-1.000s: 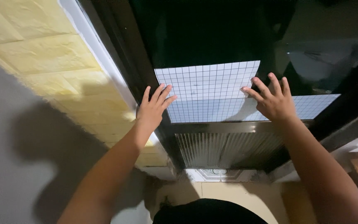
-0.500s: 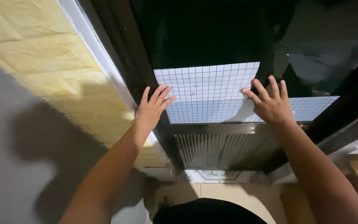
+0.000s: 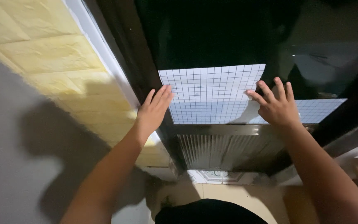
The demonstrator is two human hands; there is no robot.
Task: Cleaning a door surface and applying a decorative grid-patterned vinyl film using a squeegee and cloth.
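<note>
White gridded sheet of thin film (image 3: 212, 93) lies flat against the dark glass pane (image 3: 212, 33) of a window, with its lower edge just above the ribbed metal sill (image 3: 224, 149). The left hand (image 3: 154, 110) has its fingers (image 3: 162, 95) straight and close together, and they press on the left edge of the sheet, near the dark window frame (image 3: 121, 49). The right hand (image 3: 276, 105) has its fingers (image 3: 266, 89) spread open and flat on the right part of the sheet; nothing is gripped. A second piece of gridded film (image 3: 322, 110) shows to the right of this hand. Farther left is a pale yellow padded wall panel (image 3: 42, 54) and, beyond it, a grey wall (image 3: 5, 157) with the shadow of the arm.
</note>
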